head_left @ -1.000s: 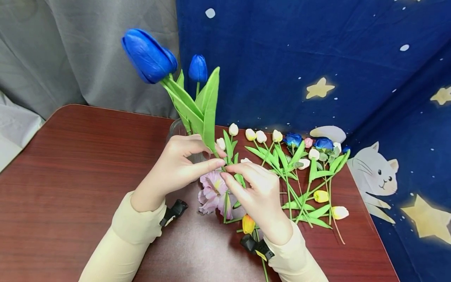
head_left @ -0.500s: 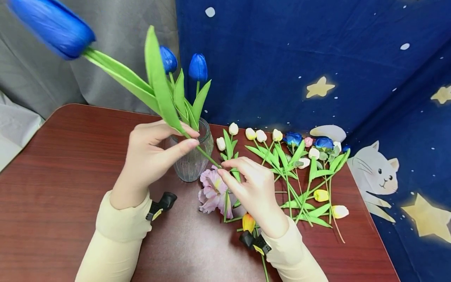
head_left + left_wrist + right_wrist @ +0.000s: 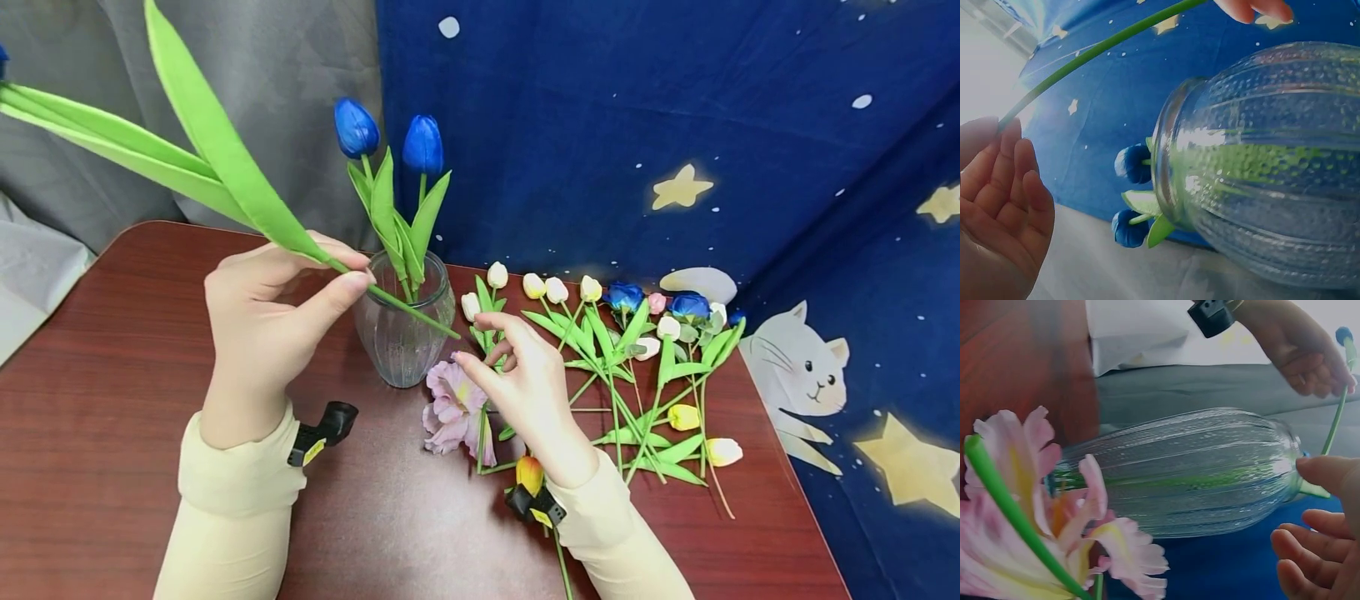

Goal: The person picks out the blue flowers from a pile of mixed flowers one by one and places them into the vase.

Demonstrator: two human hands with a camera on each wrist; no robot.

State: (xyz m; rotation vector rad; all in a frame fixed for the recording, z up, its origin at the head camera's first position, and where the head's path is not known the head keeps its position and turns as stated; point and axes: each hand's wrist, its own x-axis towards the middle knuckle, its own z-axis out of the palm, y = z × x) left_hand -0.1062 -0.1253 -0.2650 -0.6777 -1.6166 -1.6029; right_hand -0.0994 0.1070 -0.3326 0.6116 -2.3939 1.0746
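Observation:
My left hand [image 3: 255,321] pinches the green stem [image 3: 412,312] of a blue tulip between thumb and fingertips. The tulip tilts up to the left, its long leaves [image 3: 217,158] spread and its bloom mostly cut off by the head view's left edge. In the right wrist view, that bloom [image 3: 1344,335] shows small beyond the left hand. My right hand [image 3: 528,383] has its thumb and fingers apart, close to the stem's cut end, holding nothing. Behind the stem stands a ribbed clear glass vase [image 3: 401,354] with two blue tulips [image 3: 357,127] upright in it.
A pink-purple ruffled flower [image 3: 453,408] lies right of the vase's base. White and yellow tulips [image 3: 682,417] and blue roses [image 3: 624,296] are spread over the table's right side. An orange-yellow tulip [image 3: 529,473] lies under the right wrist. Curtains [image 3: 570,150] hang behind the table.
My left hand has moved left with the tulip, tipping it further over and baring the vase. The right fingers, at the stem's lower end before, have come off it and spread.

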